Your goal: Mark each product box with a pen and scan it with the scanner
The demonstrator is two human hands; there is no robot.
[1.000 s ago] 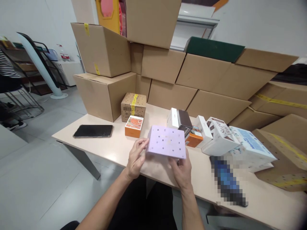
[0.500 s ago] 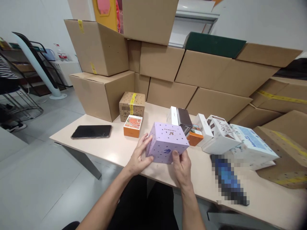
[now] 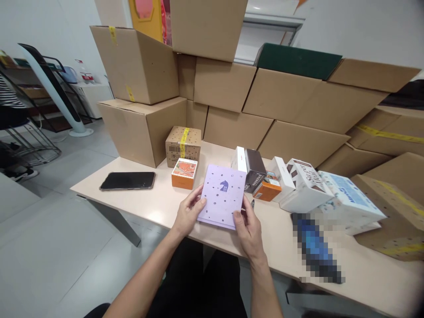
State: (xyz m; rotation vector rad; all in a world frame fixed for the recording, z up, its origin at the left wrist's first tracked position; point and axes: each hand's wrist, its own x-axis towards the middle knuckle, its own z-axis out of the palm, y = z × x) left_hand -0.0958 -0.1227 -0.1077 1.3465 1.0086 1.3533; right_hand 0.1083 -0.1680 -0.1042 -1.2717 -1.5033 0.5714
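Observation:
Between my two hands is a purple box (image 3: 222,194) with small dark marks and a dark blue animal figure on the face turned up toward me. My left hand (image 3: 189,211) grips its left edge, thumb on the front. On the right edge, my right hand (image 3: 249,227) holds it near the lower corner, thumb also on the front. Just behind and left stands a small orange box (image 3: 184,174) with a picture on top. A dark pen-like tip (image 3: 253,204) shows beside my right fingers; the rest of it is hidden.
A phone (image 3: 127,181) lies at the table's left end. Several small boxes, among them a dark one (image 3: 255,168) and a light blue one (image 3: 351,198), line the right side. A pixelated object (image 3: 316,247) lies front right. Large cartons (image 3: 232,84) are stacked behind.
The purple box has been tilted, so one patterned face now points up at me and the lettered top is out of sight. Both hands keep their hold.

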